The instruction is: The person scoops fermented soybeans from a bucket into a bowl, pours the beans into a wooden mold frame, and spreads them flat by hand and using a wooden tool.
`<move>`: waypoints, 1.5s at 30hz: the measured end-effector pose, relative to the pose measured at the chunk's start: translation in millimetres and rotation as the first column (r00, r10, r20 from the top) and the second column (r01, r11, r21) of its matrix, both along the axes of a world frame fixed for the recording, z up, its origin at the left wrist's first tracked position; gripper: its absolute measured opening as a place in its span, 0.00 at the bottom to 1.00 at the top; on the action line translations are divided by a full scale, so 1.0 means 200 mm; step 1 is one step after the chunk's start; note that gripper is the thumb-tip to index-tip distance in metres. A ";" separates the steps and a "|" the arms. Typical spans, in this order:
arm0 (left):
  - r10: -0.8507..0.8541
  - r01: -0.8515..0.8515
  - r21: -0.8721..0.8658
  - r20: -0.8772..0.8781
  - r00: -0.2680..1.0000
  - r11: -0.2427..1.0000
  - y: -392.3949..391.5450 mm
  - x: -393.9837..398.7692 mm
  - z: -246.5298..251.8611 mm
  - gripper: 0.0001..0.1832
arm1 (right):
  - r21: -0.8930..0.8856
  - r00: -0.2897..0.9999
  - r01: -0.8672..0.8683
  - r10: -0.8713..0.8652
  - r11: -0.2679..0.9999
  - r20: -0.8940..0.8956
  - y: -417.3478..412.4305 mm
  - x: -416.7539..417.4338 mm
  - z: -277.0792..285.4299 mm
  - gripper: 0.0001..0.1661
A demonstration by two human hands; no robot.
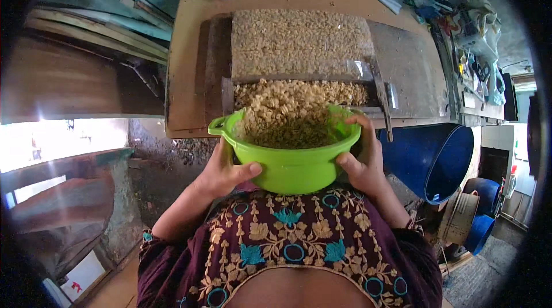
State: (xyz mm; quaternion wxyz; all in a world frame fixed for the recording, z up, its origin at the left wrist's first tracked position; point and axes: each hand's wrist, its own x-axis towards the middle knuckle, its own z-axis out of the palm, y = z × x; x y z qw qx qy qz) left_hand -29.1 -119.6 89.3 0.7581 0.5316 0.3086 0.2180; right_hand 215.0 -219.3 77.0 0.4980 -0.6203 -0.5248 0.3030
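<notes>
A bright green plastic basin (293, 170) is held between both of my hands at the table's near edge, its mouth facing the table. My left hand (230, 170) grips its left side under the handle, thumb on the outer wall. On the right side, my right hand (364, 152) holds the rim and wall. Loose pale brown pieces (289, 101), like nuts or puffed grain, lie heaped at the basin's far rim, with darker ones inside. Beyond the basin, a layer of similar pieces (302, 45) lies under clear plastic film in a wooden frame (381, 92).
The frame lies on a worn wooden table (409, 62). A large blue barrel (448, 165) lies on its side at right, with smaller blue containers (482, 196) beyond. Wooden strips (99, 32) are stacked at upper left. Bags and tools hang at upper right.
</notes>
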 end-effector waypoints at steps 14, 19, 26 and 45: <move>-0.100 0.100 0.047 -0.006 0.995 0.994 -0.02 0.20 -0.02 0.47 | 0.006 0.985 0.167 -0.167 0.986 0.034 -0.10 0.11 -0.01 0.43; -0.164 0.158 0.132 0.037 0.986 0.979 -0.04 0.31 -0.01 0.45 | 0.026 0.977 0.210 -0.209 0.977 -0.034 -0.17 0.20 0.02 0.46; -0.187 0.188 0.083 -0.024 0.982 0.979 -0.05 0.42 -0.04 0.41 | -0.013 0.976 0.214 -0.214 0.977 -0.033 -0.21 0.31 -0.02 0.44; -0.193 0.188 0.161 0.017 0.981 0.969 -0.12 0.64 0.03 0.38 | 0.065 0.951 0.298 -0.291 0.952 -0.100 -0.27 0.47 0.03 0.45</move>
